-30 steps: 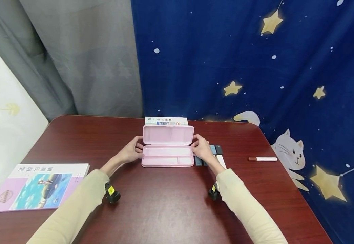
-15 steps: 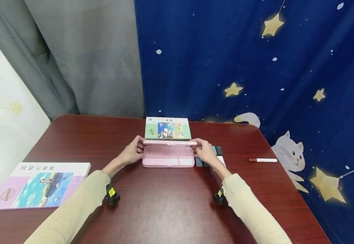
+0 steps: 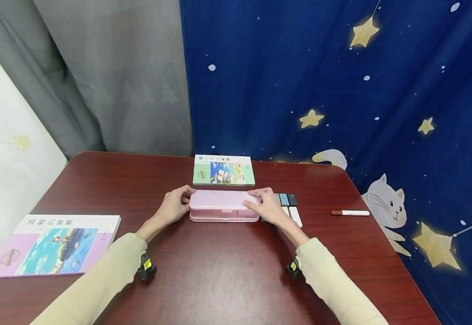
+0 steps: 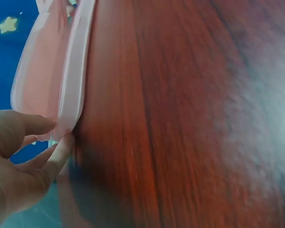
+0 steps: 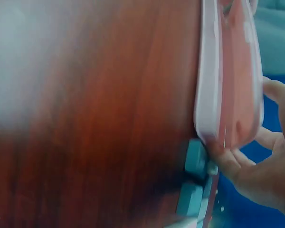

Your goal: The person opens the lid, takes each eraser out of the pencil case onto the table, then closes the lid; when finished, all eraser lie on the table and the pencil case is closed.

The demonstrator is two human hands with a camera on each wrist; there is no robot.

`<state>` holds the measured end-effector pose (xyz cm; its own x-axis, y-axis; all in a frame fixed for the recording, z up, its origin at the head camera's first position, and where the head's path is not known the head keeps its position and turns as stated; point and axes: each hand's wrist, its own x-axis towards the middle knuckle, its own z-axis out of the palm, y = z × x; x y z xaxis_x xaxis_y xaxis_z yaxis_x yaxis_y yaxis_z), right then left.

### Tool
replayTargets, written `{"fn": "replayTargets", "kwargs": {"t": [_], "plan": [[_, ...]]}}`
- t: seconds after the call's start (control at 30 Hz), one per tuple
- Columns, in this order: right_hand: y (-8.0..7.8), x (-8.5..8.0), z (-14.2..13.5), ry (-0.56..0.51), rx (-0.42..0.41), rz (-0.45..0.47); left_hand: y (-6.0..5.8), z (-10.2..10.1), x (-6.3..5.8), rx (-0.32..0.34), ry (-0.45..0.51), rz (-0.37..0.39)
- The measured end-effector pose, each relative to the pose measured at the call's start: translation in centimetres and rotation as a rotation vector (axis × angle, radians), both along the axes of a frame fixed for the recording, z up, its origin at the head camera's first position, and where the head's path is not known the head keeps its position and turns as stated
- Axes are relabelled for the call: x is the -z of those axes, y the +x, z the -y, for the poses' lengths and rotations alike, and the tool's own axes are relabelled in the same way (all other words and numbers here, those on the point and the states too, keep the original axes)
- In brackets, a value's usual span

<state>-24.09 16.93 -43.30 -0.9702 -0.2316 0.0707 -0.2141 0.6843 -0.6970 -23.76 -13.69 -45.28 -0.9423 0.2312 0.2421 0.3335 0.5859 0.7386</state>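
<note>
A pink pencil case (image 3: pixel 223 220) lies lengthwise on the table, its lid (image 3: pixel 219 198) tilted low over the base with a gap along the front. At the case's left end, my left hand (image 3: pixel 172 205) holds the lid and base edges with thumb and fingers. My right hand (image 3: pixel 271 208) grips the right end of the lid, its thumb over the top. In the right wrist view, one finger of that hand touches the base's corner and others lie along the lid (image 5: pixel 247 80). The inside of the case is mostly hidden now.
Several small blue-grey, dark and white blocks (image 3: pixel 284 199) lie right of the case, partly behind my right hand. A green-and-white book (image 3: pixel 224 171) lies behind it. To the left is a larger purple-and-white book (image 3: pixel 57 246); far right, a brown-capped marker (image 3: pixel 349 212).
The lid has swung down toward me from upright to nearly over the base, uncovering the green book behind. Both hands have stayed at the case's ends; the right thumb has moved onto the lid.
</note>
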Motion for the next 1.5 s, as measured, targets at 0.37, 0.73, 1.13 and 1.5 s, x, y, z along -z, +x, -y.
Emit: {"fn": "replayTargets", "kwargs": {"t": [0.37, 0.73, 1.13, 1.5], "plan": [[2.1, 0.5, 2.1, 0.231, -0.181, -0.155, 2.2, -1.1, -1.4, 0.126, -0.289, -0.012], [2.9, 0.4, 4.0, 0.579, -0.213, -0.172, 2.3, -4.4, -0.6, 0.211, -0.624, -0.113], [2.4, 1.2, 6.0, 0.831, -0.19, -0.114, 2.3, -5.4, -0.2, 0.159, -0.699, -0.152], [2.3, 0.4, 6.1, 0.942, -0.256, -0.083, 2.1, -5.6, -0.2, 0.158, -0.787, -0.158]]}}
